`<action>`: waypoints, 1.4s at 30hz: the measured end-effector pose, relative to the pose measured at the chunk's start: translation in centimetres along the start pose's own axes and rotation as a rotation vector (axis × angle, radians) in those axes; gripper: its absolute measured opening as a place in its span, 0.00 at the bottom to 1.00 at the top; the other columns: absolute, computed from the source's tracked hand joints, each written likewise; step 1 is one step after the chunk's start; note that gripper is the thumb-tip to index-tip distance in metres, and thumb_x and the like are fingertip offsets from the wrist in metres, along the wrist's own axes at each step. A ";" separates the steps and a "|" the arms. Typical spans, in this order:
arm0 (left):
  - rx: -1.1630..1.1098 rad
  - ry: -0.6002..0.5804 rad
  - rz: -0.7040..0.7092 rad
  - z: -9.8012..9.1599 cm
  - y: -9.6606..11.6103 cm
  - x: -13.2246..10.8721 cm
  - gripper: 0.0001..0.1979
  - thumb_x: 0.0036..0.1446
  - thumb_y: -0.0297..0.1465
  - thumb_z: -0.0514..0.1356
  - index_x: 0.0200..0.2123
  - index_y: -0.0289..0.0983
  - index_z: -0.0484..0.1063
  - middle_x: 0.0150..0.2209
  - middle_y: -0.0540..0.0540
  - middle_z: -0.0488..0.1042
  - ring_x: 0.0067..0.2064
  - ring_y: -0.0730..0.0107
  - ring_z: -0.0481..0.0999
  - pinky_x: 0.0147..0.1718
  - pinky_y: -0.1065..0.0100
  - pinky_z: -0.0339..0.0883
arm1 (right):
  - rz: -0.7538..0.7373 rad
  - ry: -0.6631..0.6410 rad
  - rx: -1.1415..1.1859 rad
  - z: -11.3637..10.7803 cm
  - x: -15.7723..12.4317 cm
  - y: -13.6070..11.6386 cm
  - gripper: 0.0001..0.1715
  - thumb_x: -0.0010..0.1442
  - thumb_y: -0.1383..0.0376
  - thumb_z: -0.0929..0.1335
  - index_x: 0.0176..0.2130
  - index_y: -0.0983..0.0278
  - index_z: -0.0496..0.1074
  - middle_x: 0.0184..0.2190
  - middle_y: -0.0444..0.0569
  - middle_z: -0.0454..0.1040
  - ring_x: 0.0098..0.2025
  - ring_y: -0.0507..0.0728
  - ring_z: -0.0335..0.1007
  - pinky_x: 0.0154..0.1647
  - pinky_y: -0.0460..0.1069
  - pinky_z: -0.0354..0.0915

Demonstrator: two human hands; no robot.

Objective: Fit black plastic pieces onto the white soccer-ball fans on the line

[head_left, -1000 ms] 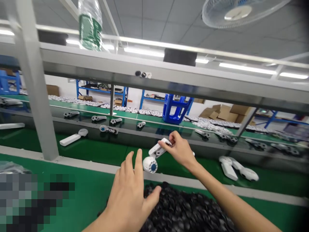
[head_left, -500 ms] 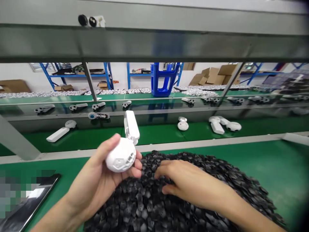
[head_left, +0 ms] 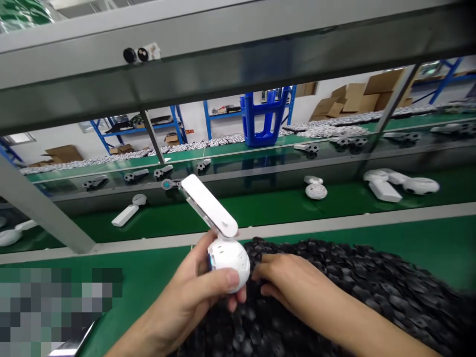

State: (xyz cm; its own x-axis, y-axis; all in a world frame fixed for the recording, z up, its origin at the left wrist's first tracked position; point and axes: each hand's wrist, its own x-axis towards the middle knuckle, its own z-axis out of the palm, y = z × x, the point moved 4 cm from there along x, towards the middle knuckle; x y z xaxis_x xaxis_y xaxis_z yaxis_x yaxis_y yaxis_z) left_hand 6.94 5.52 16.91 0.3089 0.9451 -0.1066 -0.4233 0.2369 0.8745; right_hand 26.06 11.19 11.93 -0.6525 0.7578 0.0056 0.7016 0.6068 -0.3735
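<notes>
My left hand (head_left: 197, 292) grips a white ball-headed device (head_left: 230, 260) from below, with the thumb across the front of the ball. Its long white hinged handle (head_left: 208, 203) sticks up and to the left. Just right of the ball is my right hand (head_left: 286, 277), its fingers curled together and pointing left. Whatever lies between those fingertips, if anything, is hidden against the dark background. Beneath both hands spreads a big heap of small black plastic pieces (head_left: 357, 292).
Beyond the green bench (head_left: 427, 238), a green conveyor (head_left: 260, 208) carries several white devices (head_left: 316, 191). Football-patterned ones (head_left: 136, 174) lie farther back. A grey metal beam (head_left: 223, 54) crosses overhead. A blue stool (head_left: 264, 119) stands behind. A dark, shiny-edged object (head_left: 78, 339) sits lower left.
My left hand has moved right and turned the device, so its handle now leans left and the thumb crosses the ball. The right hand's fingers have drawn closer to it. My view has tilted.
</notes>
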 end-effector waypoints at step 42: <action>0.121 0.168 -0.003 -0.4 -2.0 -0.9 0.37 0.64 0.55 0.73 0.71 0.53 0.71 0.51 0.46 0.77 0.40 0.71 0.71 0.34 0.74 0.65 | -0.439 0.910 0.129 -5.5 -5.4 -3.9 0.16 0.77 0.65 0.71 0.56 0.46 0.84 0.55 0.47 0.86 0.51 0.61 0.87 0.53 0.50 0.86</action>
State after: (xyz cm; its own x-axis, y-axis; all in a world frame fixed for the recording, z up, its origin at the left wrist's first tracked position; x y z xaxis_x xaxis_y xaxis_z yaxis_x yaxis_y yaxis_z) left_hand 7.19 4.31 15.03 0.1590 0.9711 -0.1778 -0.3141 0.2205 0.9234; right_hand 28.39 6.03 18.48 -0.3420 0.4019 0.8494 0.3812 0.8856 -0.2655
